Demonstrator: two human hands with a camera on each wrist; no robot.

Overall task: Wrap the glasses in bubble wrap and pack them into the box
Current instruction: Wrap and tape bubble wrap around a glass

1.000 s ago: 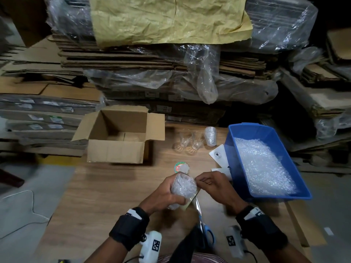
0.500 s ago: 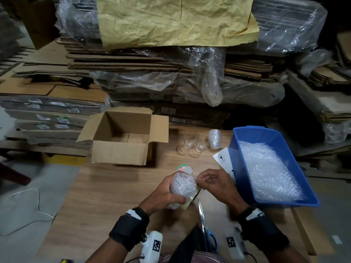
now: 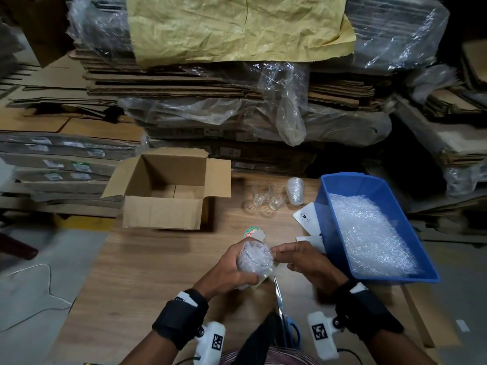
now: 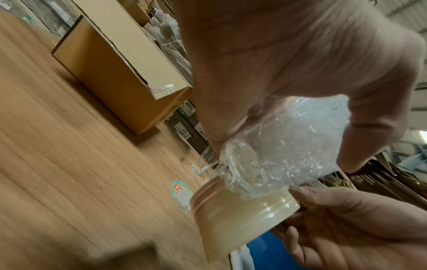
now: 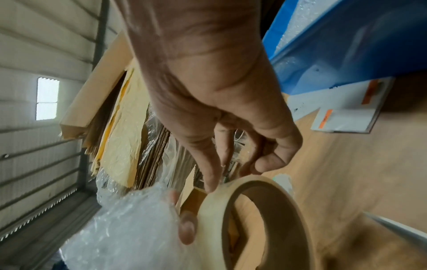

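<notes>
Holding wrapped glass [image 3: 254, 259] — L grip [image 3: 226, 272] unchanged | R grip [image 3: 305, 262] pinching tape roll [image 5: 254, 219]

Bubble-wrapped glass [image 3: 254, 259] above table; two bare glasses [image 3: 267, 197] and one wrapped glass [image 3: 295, 191] upright beside open box [image 3: 168, 191].

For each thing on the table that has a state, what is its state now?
Cardboard box: flaps open, nothing visible inside.
Held glass: wrapped, gripped by left hand.
Tape roll: against that glass; right hand pinches its edge.
Two glasses: bare, upright.
Far glass: wrapped, standing.
Scissors: lying closed.
</notes>
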